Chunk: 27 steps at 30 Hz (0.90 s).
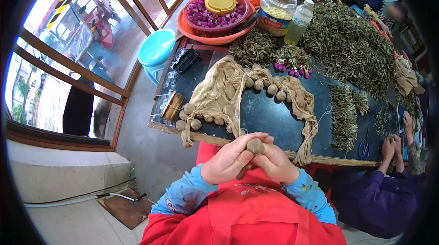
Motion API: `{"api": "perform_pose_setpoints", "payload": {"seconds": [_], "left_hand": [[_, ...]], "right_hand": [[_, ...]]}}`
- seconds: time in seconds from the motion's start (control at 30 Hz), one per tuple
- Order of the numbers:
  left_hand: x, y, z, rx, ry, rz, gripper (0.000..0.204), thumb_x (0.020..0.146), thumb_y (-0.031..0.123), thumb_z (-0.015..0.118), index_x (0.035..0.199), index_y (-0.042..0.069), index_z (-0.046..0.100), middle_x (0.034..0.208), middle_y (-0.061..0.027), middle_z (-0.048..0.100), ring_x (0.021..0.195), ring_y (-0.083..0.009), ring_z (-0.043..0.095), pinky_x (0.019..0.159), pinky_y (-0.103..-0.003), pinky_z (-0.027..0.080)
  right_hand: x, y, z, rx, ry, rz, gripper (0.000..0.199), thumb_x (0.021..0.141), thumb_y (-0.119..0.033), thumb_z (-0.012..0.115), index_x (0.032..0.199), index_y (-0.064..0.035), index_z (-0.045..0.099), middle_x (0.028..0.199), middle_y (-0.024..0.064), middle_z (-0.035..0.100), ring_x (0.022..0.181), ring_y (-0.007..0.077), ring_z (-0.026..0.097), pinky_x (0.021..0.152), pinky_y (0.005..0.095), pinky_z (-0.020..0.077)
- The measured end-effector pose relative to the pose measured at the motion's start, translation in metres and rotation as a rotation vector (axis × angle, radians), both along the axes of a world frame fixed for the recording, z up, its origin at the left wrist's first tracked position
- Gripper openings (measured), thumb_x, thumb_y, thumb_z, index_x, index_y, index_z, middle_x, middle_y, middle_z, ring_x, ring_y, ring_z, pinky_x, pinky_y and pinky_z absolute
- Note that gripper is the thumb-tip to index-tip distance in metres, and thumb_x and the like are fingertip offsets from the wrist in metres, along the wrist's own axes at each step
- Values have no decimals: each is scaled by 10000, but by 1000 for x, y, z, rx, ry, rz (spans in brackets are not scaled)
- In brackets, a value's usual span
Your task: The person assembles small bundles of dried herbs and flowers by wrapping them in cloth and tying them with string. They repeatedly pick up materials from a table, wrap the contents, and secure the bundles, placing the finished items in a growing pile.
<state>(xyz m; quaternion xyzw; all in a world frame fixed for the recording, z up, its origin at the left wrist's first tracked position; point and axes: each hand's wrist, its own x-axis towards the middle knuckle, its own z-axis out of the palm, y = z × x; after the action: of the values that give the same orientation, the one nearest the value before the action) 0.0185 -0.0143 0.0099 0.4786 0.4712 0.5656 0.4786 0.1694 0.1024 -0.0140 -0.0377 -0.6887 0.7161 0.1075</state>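
Note:
Above my red apron, in front of the table edge, my left hand (231,159) and my right hand (278,162) are closed together around a small round cloth-wrapped ball (255,146). Its tan-green top shows between my thumbs and fingers; the lower part is hidden in my palms. Just beyond, a beige cloth (215,85) lies bunched on the dark tabletop, with several similar wrapped balls (258,85) along its folds. More of these balls (195,124) sit at its left end. One arm of the cloth trails over the table's front edge on the right.
Dried leaves (347,44) are heaped at the back, with purple flower bundles (295,64), a jar (276,12), a bottle (299,21) and a flower basin (192,14). Scissors (364,146) and leaf bundles (343,117) lie right, near another person's hands (391,146). A blue stool (157,48) stands left.

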Motion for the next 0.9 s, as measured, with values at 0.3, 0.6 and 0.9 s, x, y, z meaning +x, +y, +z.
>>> {"api": "perform_pose_setpoints", "payload": {"seconds": [0.3, 0.6, 0.9], "left_hand": [[-10, 7, -29, 164, 393, 129, 509, 864, 20, 652, 1352, 30, 507, 1073, -103, 710, 883, -141, 667, 986, -307, 476], [-12, 13, 0, -280, 52, -67, 574, 915, 82, 629, 1422, 21, 366, 836, -93, 681, 648, -120, 645, 582, -283, 528], [-35, 6, -2, -141, 396, -341, 230, 958, 233, 628, 1051, 25, 654, 861, -153, 663, 744, -327, 657, 664, -396, 513]], "right_hand": [[-12, -11, -32, 103, 62, -224, 204, 991, -217, 590, 1045, -22, 622, 941, 65, 627, 831, 213, 615, 741, 330, 492], [12, 11, 3, 105, -64, -164, 509, 851, -35, 707, 1322, -10, 515, 1166, 148, 624, 911, 185, 664, 736, 294, 531], [17, 15, 7, 758, 191, -206, 456, 732, -134, 835, 1152, -72, 671, 901, 109, 662, 743, 275, 628, 641, 360, 496]]}}
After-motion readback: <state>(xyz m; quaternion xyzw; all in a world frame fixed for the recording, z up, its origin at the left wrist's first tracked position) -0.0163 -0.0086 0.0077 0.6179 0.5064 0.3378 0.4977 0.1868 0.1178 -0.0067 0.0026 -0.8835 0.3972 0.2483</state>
